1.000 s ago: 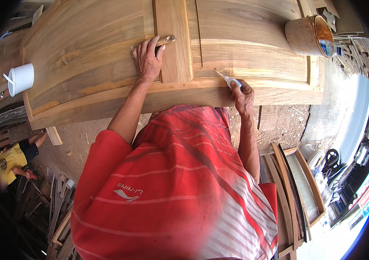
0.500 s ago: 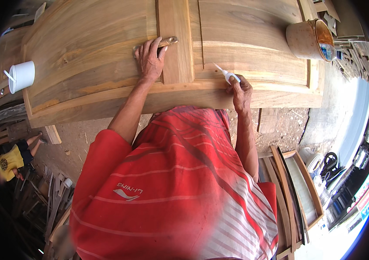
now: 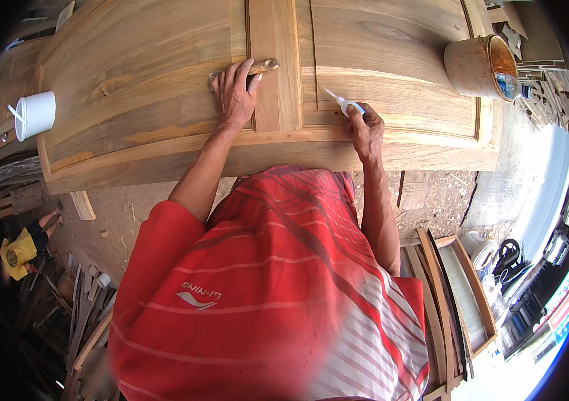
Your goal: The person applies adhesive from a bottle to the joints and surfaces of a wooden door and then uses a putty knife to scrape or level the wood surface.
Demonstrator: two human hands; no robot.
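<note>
A large wooden door (image 3: 157, 80) with recessed panels and raised frame strips lies flat in front of me. On it, left of the central strip, my left hand (image 3: 236, 100) is closed around a short, worn wooden tool handle (image 3: 263, 66). The handle's right end sticks out over the strip; the tool's other end is mostly hidden under my fingers. My right hand (image 3: 368, 132) grips a small white glue bottle (image 3: 345, 103) above the door's near edge. Its thin pointed nozzle tilts up and left, close to a dark groove in the right panel; whether it touches the wood I cannot tell.
A stained bucket (image 3: 469, 67) lies on its side at the door's right end. On the left edge sits a white tub (image 3: 35, 115) with a white stick. Wooden frames (image 3: 475, 294) lean at lower right; scrap wood (image 3: 84, 314) and a person in yellow (image 3: 18, 252) are at lower left.
My right hand has shifted slightly left and away from me with the glue bottle, bringing the nozzle nearer the groove. My left hand keeps its place on the door with the handle.
</note>
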